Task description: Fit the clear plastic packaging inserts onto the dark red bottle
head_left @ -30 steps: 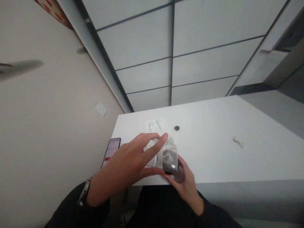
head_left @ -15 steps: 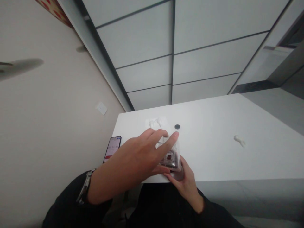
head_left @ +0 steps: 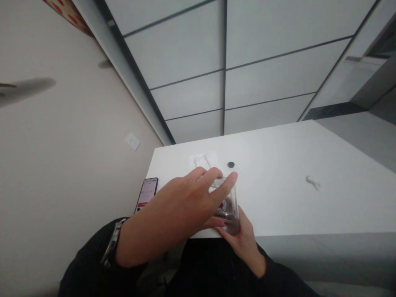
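A small clear plastic box with something dark and round inside is between my hands above the near edge of the table. My left hand reaches across its top, the fingers at the far side and the thumb at the near side, closed on it and covering much of it. My right hand wraps the box's near right corner from below. Just beyond my left fingers lie a small dark disc and white earbud-like pieces on a pale sheet.
The white table carries another small white piece on the right. A phone with a lit screen lies at the left edge, beside the wall. White panelled doors stand behind the table.
My left hand has moved slightly to the right along the clear box, whose upper part has also shifted a little right. My right hand has stayed almost in place.
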A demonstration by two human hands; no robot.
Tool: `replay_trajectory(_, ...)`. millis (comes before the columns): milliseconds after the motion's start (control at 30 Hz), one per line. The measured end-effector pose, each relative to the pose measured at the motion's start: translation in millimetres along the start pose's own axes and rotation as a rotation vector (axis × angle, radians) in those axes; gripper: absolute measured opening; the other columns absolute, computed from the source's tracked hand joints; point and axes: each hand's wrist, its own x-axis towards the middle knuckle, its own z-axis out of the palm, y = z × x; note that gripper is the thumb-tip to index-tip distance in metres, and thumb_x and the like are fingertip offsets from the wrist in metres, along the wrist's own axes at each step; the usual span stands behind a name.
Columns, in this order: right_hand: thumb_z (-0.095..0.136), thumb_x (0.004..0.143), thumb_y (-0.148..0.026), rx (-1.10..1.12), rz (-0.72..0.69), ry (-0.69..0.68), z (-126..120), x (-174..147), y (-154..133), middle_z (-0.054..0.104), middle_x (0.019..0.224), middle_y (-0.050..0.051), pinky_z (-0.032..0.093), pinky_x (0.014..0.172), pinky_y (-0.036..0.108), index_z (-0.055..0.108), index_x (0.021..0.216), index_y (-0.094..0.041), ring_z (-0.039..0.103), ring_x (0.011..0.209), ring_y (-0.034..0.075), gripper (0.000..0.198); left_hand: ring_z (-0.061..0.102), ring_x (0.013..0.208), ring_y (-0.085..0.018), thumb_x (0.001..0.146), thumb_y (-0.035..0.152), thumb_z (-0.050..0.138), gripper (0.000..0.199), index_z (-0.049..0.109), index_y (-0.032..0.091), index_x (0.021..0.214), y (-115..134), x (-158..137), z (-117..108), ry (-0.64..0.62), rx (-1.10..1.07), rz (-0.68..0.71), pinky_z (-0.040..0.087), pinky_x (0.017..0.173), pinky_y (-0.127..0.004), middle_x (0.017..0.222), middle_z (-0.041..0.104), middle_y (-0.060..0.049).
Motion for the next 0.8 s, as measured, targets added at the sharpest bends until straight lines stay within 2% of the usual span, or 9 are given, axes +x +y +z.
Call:
replay_trajectory(167,0.082,0.09,-0.04,-0.008,-0.025,-0.035,-3,5,-6,0.072,0.138,0.013,0.062,0.104,0.059,0.053,0.152,-0.028,0.073,0.122,0.038,0.07,0.07,0.117,-0.03,0.084,0.049,0.089,0.091,0.044,0.017,0.157,-3,-3,5,0.03,-0.022,-0.011,0.063,0.084,-0.034,0.135,0.069,-0.015)
replay_trajectory(300,0.083,0.089,-0.039,-0.025,-0.042,-0.031,-5,8,-10,0.072,0.139,0.012,0.062,0.105,0.055,0.054,0.152,-0.028,0.073,0.123,0.036,0.071,0.069,0.122,-0.032,0.088,0.05,0.085,0.088,0.042,0.018,0.158,-18,-16,25,0.171,-0.152,-0.025,0.064,0.091,-0.039,0.138,0.067,-0.017)
replay_trajectory(367,0.083,0.089,-0.039,-0.041,-0.062,-0.034,-6,9,-12,0.071,0.142,0.012,0.061,0.107,0.052,0.054,0.153,-0.027,0.071,0.127,0.035,0.072,0.067,0.126,-0.032,0.091,0.05,0.081,0.088,0.037,0.021,0.161,-27,-25,43,0.251,-0.279,-0.052,0.063,0.099,-0.043,0.143,0.064,-0.016)
replay_trajectory(433,0.083,0.089,-0.038,-0.05,-0.065,-0.044,-7,10,-13,0.069,0.145,0.013,0.06,0.109,0.051,0.054,0.153,-0.026,0.07,0.13,0.035,0.072,0.065,0.131,-0.03,0.092,0.049,0.081,0.089,0.033,0.03,0.164,-33,-34,65,0.31,-0.447,-0.116,0.061,0.105,-0.045,0.148,0.061,-0.014)
replay_trajectory(500,0.083,0.088,-0.039,-0.052,-0.037,-0.054,-7,9,-12,0.069,0.145,0.013,0.06,0.11,0.052,0.055,0.152,-0.024,0.069,0.131,0.035,0.071,0.063,0.134,-0.03,0.09,0.05,0.083,0.092,0.029,0.038,0.165,-34,-42,90,0.371,-0.669,-0.203,0.062,0.105,-0.045,0.15,0.059,-0.011)
replay_trajectory(567,0.083,0.088,-0.042,-0.058,-0.007,-0.056,-6,8,-11,0.07,0.144,0.014,0.06,0.11,0.053,0.057,0.15,-0.023,0.069,0.131,0.036,0.07,0.064,0.134,-0.03,0.087,0.052,0.086,0.102,0.024,0.041,0.167,-30,-51,117,0.445,-0.917,-0.292,0.064,0.102,-0.044,0.147,0.06,-0.01)
replay_trajectory(633,0.084,0.087,-0.042,-0.067,0.003,-0.05,-6,7,-10,0.07,0.144,0.014,0.059,0.111,0.052,0.057,0.149,-0.022,0.069,0.131,0.036,0.07,0.061,0.138,-0.031,0.085,0.051,0.088,0.098,0.03,0.038,0.164,-24,-59,143,0.46,-1.114,-0.364,0.062,0.106,-0.047,0.151,0.054,-0.012)
replay_trajectory(700,0.083,0.088,-0.041,-0.078,-0.011,-0.046,-6,5,-7,0.069,0.145,0.014,0.06,0.11,0.051,0.056,0.15,-0.022,0.069,0.131,0.035,0.07,0.058,0.143,-0.033,0.086,0.047,0.087,0.083,0.041,0.033,0.153,-19,-64,167,0.491,-1.265,-0.433,0.058,0.112,-0.049,0.154,0.05,-0.014)
replay_trajectory(800,0.081,0.09,-0.039,-0.103,-0.021,-0.056,-6,2,-4,0.068,0.146,0.014,0.061,0.109,0.05,0.053,0.152,-0.024,0.069,0.131,0.034,0.069,0.051,0.15,-0.034,0.088,0.043,0.082,0.072,0.039,0.028,0.144,-21,-66,192,0.549,-1.369,-0.514,0.045,0.123,-0.055,0.156,0.05,-0.017)
